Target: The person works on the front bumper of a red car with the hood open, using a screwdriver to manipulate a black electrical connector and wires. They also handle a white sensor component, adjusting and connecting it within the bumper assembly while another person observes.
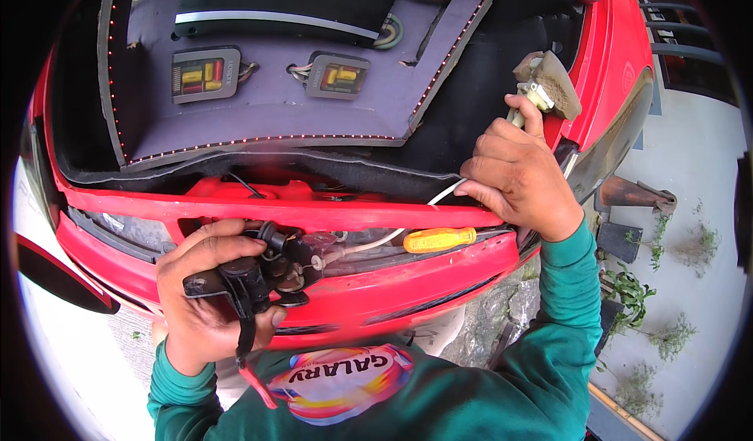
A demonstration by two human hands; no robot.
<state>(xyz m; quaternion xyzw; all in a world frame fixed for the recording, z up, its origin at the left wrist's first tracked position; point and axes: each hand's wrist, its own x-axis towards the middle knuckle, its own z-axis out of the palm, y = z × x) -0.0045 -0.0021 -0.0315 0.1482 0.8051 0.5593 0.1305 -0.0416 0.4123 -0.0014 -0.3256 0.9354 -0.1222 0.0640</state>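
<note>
My left hand (205, 288) is closed around a black metal latch mechanism (249, 280) with a short pin and bracket, held over the red car's rear edge. A pale cable (380, 243) runs from the mechanism up to the right. It passes into my right hand (524, 170), which grips it along with a whitish plastic end piece. Just beyond those fingers is a dusty grey-tan part (561, 88) with white plastic at its base; whether I hold it is unclear. Between my hands a yellow screwdriver handle (439, 240) lies on the red bumper ledge (392, 272).
Past the trunk sill (337, 210) sits a grey-purple panel box edged with small red lights (259, 138). In it are a black amplifier (282, 9) and two fuse-like modules (205, 74). Potted plants (627, 292) stand on the ground at right.
</note>
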